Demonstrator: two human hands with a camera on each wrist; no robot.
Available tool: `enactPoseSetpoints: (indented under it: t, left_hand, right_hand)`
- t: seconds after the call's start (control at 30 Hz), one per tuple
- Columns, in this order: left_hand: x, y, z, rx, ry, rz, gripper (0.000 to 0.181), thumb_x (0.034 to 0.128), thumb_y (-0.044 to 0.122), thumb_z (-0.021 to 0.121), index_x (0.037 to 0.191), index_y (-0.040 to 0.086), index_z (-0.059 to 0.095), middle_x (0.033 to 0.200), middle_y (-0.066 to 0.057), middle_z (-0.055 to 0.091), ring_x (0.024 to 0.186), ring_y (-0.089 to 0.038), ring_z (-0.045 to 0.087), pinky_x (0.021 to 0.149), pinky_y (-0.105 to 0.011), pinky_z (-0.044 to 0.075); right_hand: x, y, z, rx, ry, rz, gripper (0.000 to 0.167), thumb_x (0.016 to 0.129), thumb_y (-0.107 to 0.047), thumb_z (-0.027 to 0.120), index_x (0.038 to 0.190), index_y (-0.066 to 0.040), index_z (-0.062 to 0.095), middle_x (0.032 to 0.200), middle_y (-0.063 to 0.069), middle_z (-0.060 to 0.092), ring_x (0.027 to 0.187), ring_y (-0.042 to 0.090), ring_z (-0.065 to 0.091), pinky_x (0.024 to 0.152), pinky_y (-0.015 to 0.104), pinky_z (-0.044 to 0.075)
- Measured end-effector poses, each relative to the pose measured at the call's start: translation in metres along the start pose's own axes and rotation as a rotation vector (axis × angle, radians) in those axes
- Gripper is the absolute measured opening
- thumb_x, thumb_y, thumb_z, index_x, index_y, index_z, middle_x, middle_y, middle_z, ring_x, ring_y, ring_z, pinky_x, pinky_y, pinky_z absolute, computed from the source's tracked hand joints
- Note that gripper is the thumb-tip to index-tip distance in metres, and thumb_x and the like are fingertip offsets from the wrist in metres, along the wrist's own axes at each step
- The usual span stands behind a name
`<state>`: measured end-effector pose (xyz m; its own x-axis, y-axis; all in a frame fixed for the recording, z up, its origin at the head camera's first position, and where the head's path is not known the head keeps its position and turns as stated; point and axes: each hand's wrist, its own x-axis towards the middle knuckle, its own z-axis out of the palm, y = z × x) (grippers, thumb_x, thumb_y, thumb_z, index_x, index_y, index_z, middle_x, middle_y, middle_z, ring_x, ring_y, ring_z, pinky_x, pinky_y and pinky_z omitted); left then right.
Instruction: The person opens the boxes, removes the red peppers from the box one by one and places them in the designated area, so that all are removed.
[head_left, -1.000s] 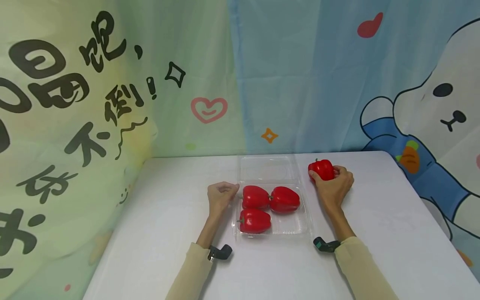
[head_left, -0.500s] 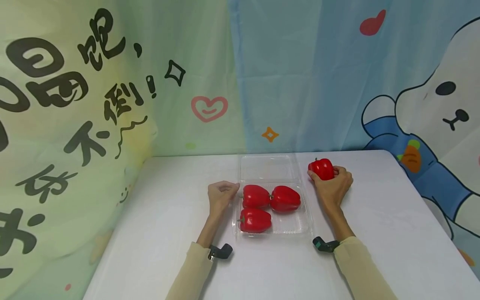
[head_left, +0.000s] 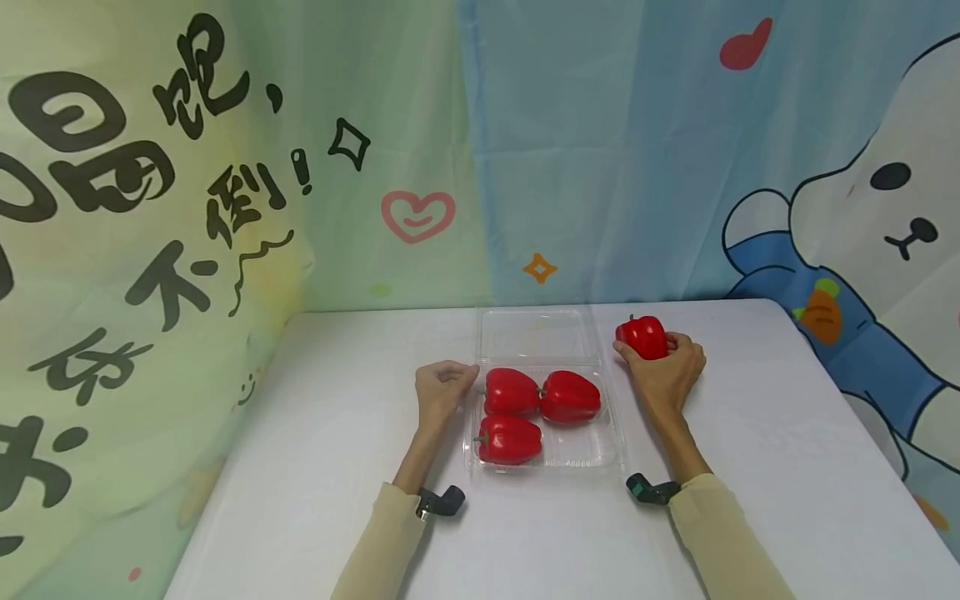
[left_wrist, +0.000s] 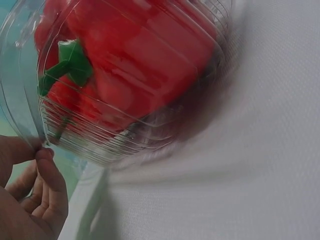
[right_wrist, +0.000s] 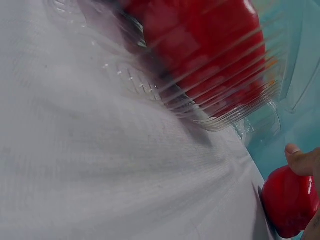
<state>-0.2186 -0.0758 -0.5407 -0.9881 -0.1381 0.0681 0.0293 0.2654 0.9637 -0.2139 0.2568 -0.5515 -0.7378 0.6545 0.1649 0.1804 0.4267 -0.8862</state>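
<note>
A clear plastic clamshell box [head_left: 577, 454] lies with its lid [head_left: 536, 335] folded back, and three red bell peppers [head_left: 510, 440] rest in its base. My left hand [head_left: 442, 390] pinches the box's left rim between thumb and forefinger, as the left wrist view shows close up. To the right of the box, my right hand [head_left: 670, 371] grips another red bell pepper [head_left: 642, 337] with its green stem pointing up. In the right wrist view that pepper [right_wrist: 287, 200] touches or nearly touches the white cloth; part of the hand is cut off by the frame.
A white-covered table [head_left: 337, 458] carries everything. Behind it hangs a printed curtain [head_left: 555, 150] with cartoon figures and large characters, close to the table's back edge. Each wrist wears a small black camera [head_left: 442, 502]. The box's right front corner holds no pepper.
</note>
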Motion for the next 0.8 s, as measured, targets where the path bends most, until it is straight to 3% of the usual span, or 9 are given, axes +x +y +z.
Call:
enactPoseSetpoints:
  t: [0.4, 0.8]
  left_hand:
    - [0.002, -0.002, 0.001, 0.017, -0.003, -0.012, 0.023, 0.0952, 0.022, 0.080, 0.086, 0.001, 0.081, 0.079, -0.017, 0.078, 0.064, -0.011, 0.065, 0.058, -0.024, 0.052]
    - [0.002, -0.003, 0.001, 0.008, 0.003, -0.005, 0.022, 0.0948, 0.021, 0.081, 0.086, 0.000, 0.081, 0.079, -0.016, 0.079, 0.063, -0.010, 0.065, 0.058, -0.023, 0.053]
  right_hand:
    - [-0.002, -0.005, -0.007, -0.004, 0.010, 0.032, 0.081, 0.090, -0.030, 0.089, 0.154, -0.002, 0.048, 0.151, 0.022, 0.053, 0.144, 0.033, 0.046, 0.115, 0.060, 0.054]
    - [-0.007, -0.028, -0.025, -0.015, 0.009, 0.026, 0.082, 0.090, -0.034, 0.088, 0.156, -0.005, 0.049, 0.152, 0.021, 0.053, 0.142, 0.032, 0.048, 0.112, 0.060, 0.055]
